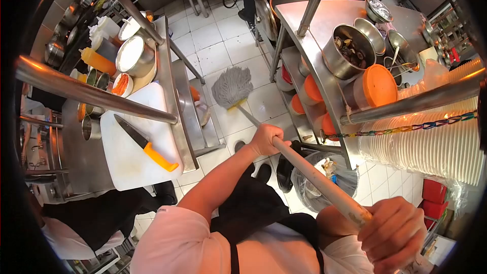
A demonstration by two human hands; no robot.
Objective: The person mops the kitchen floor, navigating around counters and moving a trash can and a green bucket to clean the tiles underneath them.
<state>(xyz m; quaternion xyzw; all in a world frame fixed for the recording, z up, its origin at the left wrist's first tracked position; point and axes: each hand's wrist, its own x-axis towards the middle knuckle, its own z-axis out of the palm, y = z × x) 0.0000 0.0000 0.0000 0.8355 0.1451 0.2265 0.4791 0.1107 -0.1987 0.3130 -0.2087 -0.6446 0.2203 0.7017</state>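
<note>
A grey string mop (232, 87) rests with its head spread on the white tiled floor, between two steel worktables. Its long pale handle (319, 177) slants from the floor up toward the lower right. My left hand (267, 140) is wrapped round the handle partway down, nearer the mop head. Higher up, close to the camera, my right hand (393, 233) is closed round the upper part of the handle. A yellowish clamp (235, 105) joins the strings to the handle.
The left table holds a cutting board (114, 165) with an orange-handled knife (147, 144). On the right table stand a steel pot (350, 50), an orange-lidded tub (380, 85) and stacked containers (426, 152). A lined trash bin (327, 200) is beside me. Another person (96, 218) stands at left.
</note>
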